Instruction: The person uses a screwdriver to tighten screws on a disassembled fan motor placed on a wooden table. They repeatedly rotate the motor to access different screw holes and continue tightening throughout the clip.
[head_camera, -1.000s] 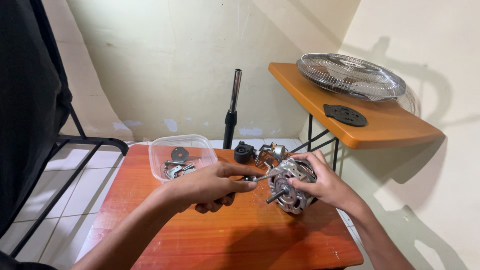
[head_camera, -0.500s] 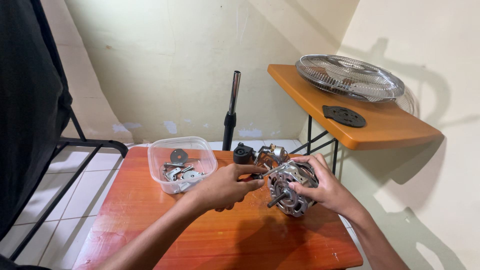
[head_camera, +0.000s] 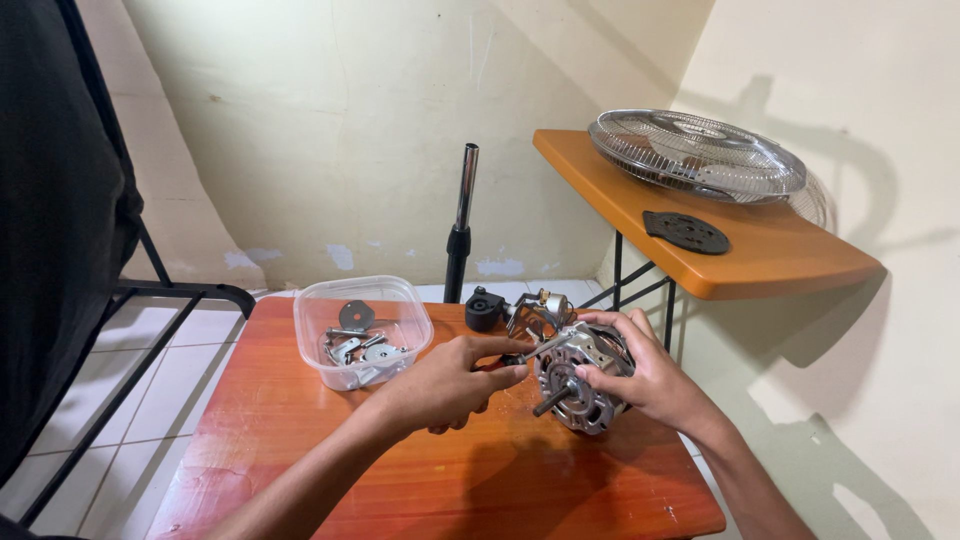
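Motor is gripped by the right hand on the counter — shaft pointing toward the viewer's lower-left — while the left hand pinches a small part at its rim.

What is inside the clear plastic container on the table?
The clear plastic container holds several small metal parts, including a dark round piece. Pieces lying beneath the pile are covered.

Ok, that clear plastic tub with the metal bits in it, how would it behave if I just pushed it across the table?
The clear plastic tub looks thin-walled, so it is probably light and flexes. It sits flat on the smooth wooden table, so it would likely slide rather than tip. The loose metal parts inside would probably shift and rattle.
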